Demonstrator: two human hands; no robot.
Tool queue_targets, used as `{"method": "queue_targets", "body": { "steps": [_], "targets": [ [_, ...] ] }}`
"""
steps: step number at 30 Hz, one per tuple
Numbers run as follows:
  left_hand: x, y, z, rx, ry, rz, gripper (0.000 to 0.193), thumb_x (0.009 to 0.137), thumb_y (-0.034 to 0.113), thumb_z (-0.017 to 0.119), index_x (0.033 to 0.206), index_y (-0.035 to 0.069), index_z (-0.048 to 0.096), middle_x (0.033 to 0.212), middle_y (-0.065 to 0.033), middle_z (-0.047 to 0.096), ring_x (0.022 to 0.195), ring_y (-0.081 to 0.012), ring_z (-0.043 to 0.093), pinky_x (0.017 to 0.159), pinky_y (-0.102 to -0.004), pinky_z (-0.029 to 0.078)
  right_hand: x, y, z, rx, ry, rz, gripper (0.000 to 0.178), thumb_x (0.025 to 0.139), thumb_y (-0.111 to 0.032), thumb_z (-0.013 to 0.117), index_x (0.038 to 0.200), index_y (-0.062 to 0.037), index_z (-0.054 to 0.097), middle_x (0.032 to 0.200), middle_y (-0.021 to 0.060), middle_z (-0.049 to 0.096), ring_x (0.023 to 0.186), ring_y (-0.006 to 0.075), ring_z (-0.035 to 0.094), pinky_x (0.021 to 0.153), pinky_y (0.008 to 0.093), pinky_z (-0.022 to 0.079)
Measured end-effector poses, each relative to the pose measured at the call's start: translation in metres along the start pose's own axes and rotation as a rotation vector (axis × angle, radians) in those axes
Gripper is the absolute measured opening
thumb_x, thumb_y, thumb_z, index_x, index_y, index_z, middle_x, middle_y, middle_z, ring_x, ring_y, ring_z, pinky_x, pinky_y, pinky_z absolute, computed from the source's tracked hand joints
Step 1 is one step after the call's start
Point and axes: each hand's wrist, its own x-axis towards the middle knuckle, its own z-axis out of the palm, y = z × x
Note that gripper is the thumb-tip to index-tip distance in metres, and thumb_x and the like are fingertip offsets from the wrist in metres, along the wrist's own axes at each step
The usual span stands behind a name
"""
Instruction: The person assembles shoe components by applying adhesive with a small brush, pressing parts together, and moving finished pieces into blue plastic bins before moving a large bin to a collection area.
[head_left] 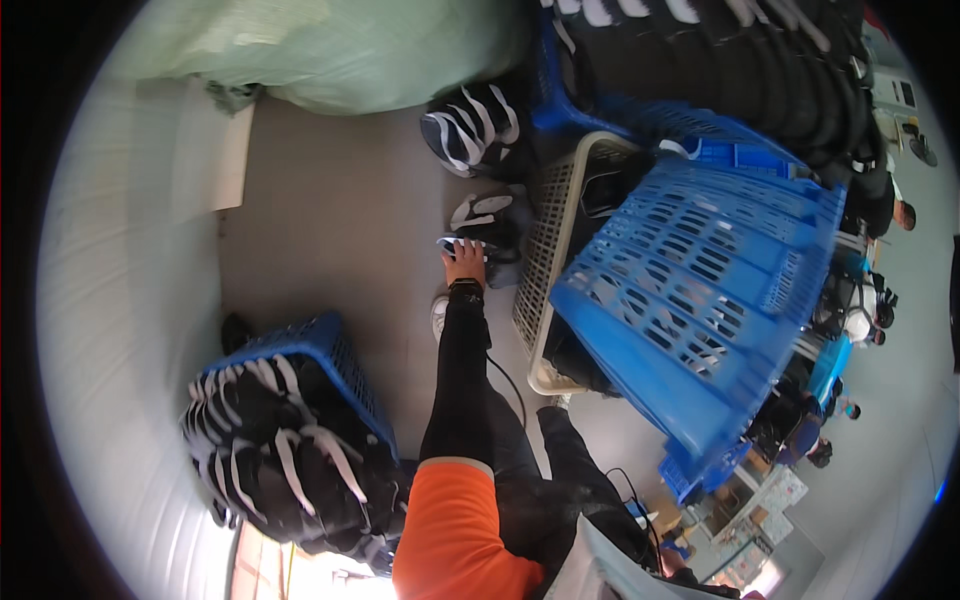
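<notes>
My left hand (463,263), with a dark band at the wrist, reaches down to the floor. Its fingers are spread over the white-edged end of a black piece (497,228) with pale strips. The thumb is hard to make out. Just beyond lies a bundle of black pieces (470,130) with white curved strips. Right of the hand stands a beige mesh basket (541,240) with black things in it. A large blue basket (690,290) is tilted over it, slats toward me. I cannot make out my right hand.
A blue crate (350,375) heaped with black, white-striped pieces (290,450) stands at the left. Another heaped blue crate (548,85) is at the far right. A big pale green sack (330,50) lies beyond. My shoe (439,315) is beside my arm. People work at the right.
</notes>
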Motion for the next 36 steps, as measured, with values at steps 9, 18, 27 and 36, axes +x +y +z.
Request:
{"method": "queue_targets", "body": {
  "steps": [9,18,27,36],
  "targets": [
    [0.115,-0.014,0.057,-0.158,-0.23,0.128,0.133,0.062,0.034,0.095,0.165,0.023,0.011,0.157,-0.0015,0.042,0.147,-0.0314,0.035,0.111,-0.0676,0.033,-0.053,-0.013,0.034,-0.668,-0.093,-0.383,0.024,0.098,-0.02,0.056,0.108,-0.0085,0.074,0.098,0.0149,0.073,0.091,0.0281,0.069,0.08,0.0382,0.053],
    [0.108,-0.019,0.14,-0.113,-0.117,0.248,0.026,0.094,0.022,0.056,0.117,0.021,0.07,0.118,-0.0035,0.069,0.12,-0.0271,0.06,0.093,-0.0556,0.048,-0.049,-0.184,0.061,0.615,0.09,0.459,0.018,0.1,-0.02,0.061,0.106,-0.0069,0.071,0.093,0.0047,0.072,0.079,0.0177,0.067,0.074,0.0331,0.053],
    [-0.027,-0.101,-0.043,-0.036,0.174,0.353,0.016,0.087,0.018,0.059,0.098,0.018,0.071,0.092,-0.0007,0.071,0.096,-0.0252,0.064,0.081,-0.0435,0.048,-0.023,-0.188,0.023,0.645,-0.11,0.118,0.03,0.102,-0.021,0.057,0.114,0.0058,0.063,0.105,0.0237,0.073,0.096,0.0342,0.074,0.084,0.0458,0.062],
    [-0.347,-0.09,-0.518,0.344,0.745,0.58,0.04,0.077,0.02,0.064,0.114,0.008,0.071,0.118,-0.0021,0.069,0.098,-0.0214,0.062,0.077,-0.0357,0.046,0.051,-0.161,-0.004,0.59,-0.189,-0.271,0.023,0.098,-0.016,0.06,0.11,0.0028,0.064,0.097,0.0226,0.074,0.086,0.0353,0.075,0.076,0.046,0.063]
  ]
}}
